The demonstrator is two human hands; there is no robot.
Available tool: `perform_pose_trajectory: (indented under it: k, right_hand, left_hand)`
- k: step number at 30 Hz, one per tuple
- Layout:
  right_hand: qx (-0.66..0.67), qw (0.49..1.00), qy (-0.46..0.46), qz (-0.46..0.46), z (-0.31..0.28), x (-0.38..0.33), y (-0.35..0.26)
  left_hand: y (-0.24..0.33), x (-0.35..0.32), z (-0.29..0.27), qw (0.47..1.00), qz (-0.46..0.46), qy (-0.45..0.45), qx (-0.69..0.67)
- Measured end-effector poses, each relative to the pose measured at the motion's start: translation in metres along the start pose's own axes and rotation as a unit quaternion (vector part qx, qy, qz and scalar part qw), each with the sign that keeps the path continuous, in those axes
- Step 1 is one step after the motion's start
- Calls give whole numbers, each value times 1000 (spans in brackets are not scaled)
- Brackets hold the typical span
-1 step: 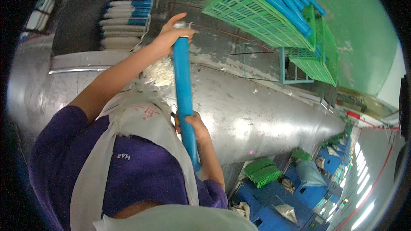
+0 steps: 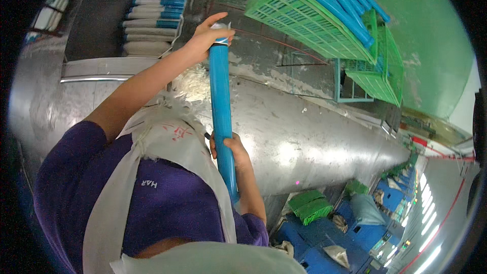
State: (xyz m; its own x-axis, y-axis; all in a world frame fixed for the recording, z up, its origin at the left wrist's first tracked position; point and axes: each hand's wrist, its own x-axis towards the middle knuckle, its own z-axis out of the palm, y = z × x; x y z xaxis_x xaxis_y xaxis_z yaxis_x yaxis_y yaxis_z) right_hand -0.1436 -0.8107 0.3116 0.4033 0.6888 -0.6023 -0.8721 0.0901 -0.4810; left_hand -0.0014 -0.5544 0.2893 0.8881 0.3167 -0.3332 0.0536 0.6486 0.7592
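Observation:
A long blue tube (image 2: 220,91) stands nearly upright in the picture in front of my chest, with a dark band and some whitish material at its far end. My left hand (image 2: 210,35) is closed round that far end, one finger stretched out past it. Lower down, my right hand (image 2: 236,151) wraps the tube, its thumb lying across the front. A small dark tip (image 2: 207,135) sticks out beside the right hand's fingers; what it belongs to is hidden. The white apron (image 2: 170,129) on me carries fluffy pale fibres.
Green crates (image 2: 309,15) full of blue tubes (image 2: 350,0) stand at the far right by a blue metal frame (image 2: 351,100). Pale fibres (image 2: 195,85) lie beyond the apron. At far left is a stack of white-and-blue rolls (image 2: 152,23). Blue machines (image 2: 309,238) line the lower right.
The view has shifted slightly, so the surroundings sit a little lower and to the right. Both hands keep their hold on the blue tube.

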Motion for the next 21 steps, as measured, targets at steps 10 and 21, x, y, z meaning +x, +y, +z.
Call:
perform_pose_trajectory:
  k: [10,21]
  right_hand:
    - [-394,752,429,-309,-53,-50,-152]
    - [-535,242,679,-441,-103,-221,-441]
  left_hand:
    - [-51,39,-71,657,222,-138,707]
    - [35,122,-231,843,273,-94,454]
